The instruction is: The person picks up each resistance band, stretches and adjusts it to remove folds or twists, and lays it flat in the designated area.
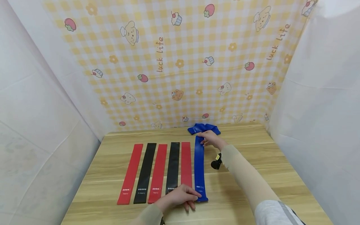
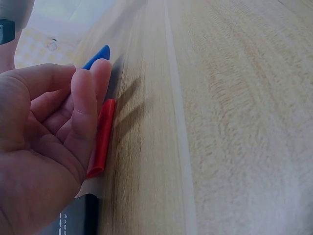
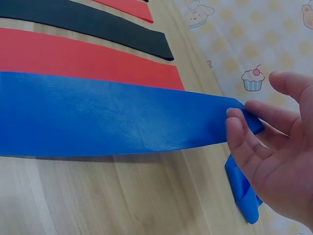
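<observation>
A blue resistance band (image 1: 199, 162) marked "Light" lies lengthwise at the right end of a row of flat bands. My left hand (image 1: 181, 197) pinches its near end, over the lower part of a red band (image 1: 186, 162). At the far end, my right hand (image 1: 212, 139) holds the blue band between its fingers; the right wrist view shows that end (image 3: 252, 120) lifted a little. Behind the right hand lies a second blue band (image 1: 203, 127), crumpled. In the left wrist view the left hand (image 2: 49, 132) partly hides the blue end (image 2: 100, 56).
Further left lie a black band (image 1: 172, 165), a red band (image 1: 159, 172), another black band (image 1: 145, 172) and a red band (image 1: 130, 172), roughly parallel. A small black object (image 1: 216, 164) with a yellow tag is by the right wrist. A checked cloth (image 1: 180, 78) hangs behind the wooden table (image 1: 253, 175).
</observation>
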Available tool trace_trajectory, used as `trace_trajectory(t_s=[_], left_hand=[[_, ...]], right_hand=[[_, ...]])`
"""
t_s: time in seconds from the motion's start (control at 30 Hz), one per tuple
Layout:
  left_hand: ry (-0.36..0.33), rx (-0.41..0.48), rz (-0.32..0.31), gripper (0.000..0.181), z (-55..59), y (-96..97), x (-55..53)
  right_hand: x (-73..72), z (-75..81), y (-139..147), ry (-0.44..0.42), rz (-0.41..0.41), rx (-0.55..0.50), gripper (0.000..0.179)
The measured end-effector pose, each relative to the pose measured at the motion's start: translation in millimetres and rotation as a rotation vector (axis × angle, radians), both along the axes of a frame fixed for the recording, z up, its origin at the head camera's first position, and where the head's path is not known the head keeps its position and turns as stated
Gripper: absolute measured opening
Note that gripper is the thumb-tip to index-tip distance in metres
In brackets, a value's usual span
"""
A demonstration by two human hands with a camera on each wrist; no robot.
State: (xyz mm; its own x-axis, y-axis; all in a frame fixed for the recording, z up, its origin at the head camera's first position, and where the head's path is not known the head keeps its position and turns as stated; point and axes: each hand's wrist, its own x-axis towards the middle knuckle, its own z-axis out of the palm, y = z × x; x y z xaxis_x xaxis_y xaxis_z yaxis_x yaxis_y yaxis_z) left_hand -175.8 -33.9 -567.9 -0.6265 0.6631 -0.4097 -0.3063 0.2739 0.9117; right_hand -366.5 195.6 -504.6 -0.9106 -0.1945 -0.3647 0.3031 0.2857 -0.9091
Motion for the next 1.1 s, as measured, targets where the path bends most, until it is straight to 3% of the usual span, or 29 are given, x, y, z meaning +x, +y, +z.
trace_trajectory(t_s=[0.7,1.1], left_hand=[[-0.029,0.018,0.006,0.019,-0.8,1.5,-0.4],[-0.042,0.006,-0.001,0.019,-7.7,3.6,-2.3]], right_hand=[[-1.7,-13.0,-8.7,-0.038,0.012,-0.021,0.047],[4.1,-21.9,-12.1,-0.024,0.081,-0.038,0.048]])
